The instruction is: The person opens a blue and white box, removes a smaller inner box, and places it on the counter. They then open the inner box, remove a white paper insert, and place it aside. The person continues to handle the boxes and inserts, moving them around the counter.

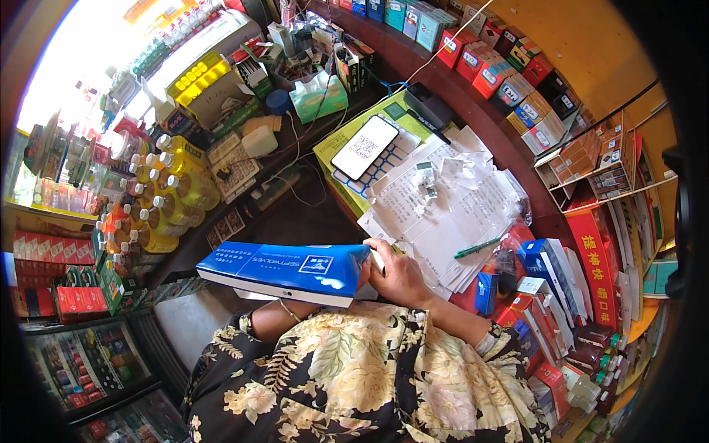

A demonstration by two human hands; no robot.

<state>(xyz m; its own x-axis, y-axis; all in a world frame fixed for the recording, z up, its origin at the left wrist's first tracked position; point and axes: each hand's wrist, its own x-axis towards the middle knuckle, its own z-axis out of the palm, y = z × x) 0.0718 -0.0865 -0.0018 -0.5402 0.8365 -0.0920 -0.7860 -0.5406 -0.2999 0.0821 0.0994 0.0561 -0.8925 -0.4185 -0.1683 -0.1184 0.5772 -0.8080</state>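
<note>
A long blue and white Septwolves carton [282, 271] lies across my lap side, its broad blue face up. My left hand [364, 275] is mostly hidden behind the carton's right end, with only a little of it showing, so its grip cannot be made out. At that same end my right hand [400, 278] has its fingers closed on a small white piece at the carton's end. Beyond my hands, a smartphone [365, 147] with a lit code on its screen rests on a yellow-green box. Handwritten paper sheets [443, 221] lie beside it, with a green pen [477, 248] on them.
Bottles of yellow drink [183, 188] crowd the left. A green tissue box [319, 99] and a blue round lid [278, 102] stand ahead. Rows of cigarette packs [487, 72] line the dark red shelf. More cartons [545, 271] stand close at my right, beside a red box with writing [592, 266].
</note>
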